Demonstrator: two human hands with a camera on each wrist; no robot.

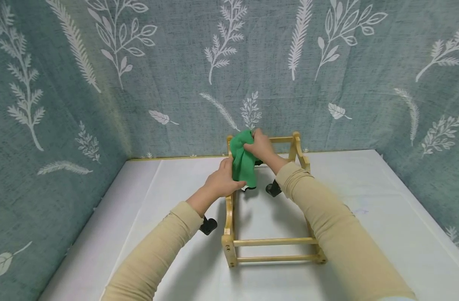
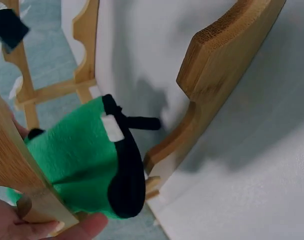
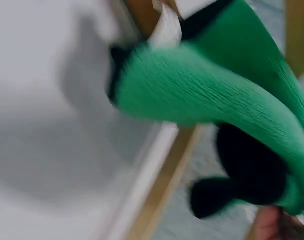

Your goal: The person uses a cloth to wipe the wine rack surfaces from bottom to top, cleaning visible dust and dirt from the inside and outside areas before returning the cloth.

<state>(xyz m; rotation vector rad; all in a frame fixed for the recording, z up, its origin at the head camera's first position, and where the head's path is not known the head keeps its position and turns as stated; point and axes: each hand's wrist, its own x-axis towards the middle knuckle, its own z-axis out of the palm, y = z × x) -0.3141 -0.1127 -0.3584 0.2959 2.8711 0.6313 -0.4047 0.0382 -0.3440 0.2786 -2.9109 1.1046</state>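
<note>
A green cloth item (image 1: 245, 163) with black trim hangs at the upper left side of a wooden rack (image 1: 229, 225). In the left wrist view the green cloth (image 2: 79, 155) shows a black edge and a white tag, beside a wooden side rail. My right hand (image 1: 262, 147) pinches the top of the cloth; only its fingertips show at the corner of the right wrist view. Lower down, my left hand (image 1: 222, 179) grips the rack's left rail, thumb close to the cloth's lower part. The cloth (image 3: 207, 85) looks folded and blurred in the right wrist view.
The rack stands on a white table (image 1: 169, 196), with round crossbars (image 1: 276, 241) toward me and a notched rail on each side. Patterned blue-green fabric (image 1: 176, 92) hangs behind and at both sides. Small black devices (image 1: 208, 226) hang near the wrists.
</note>
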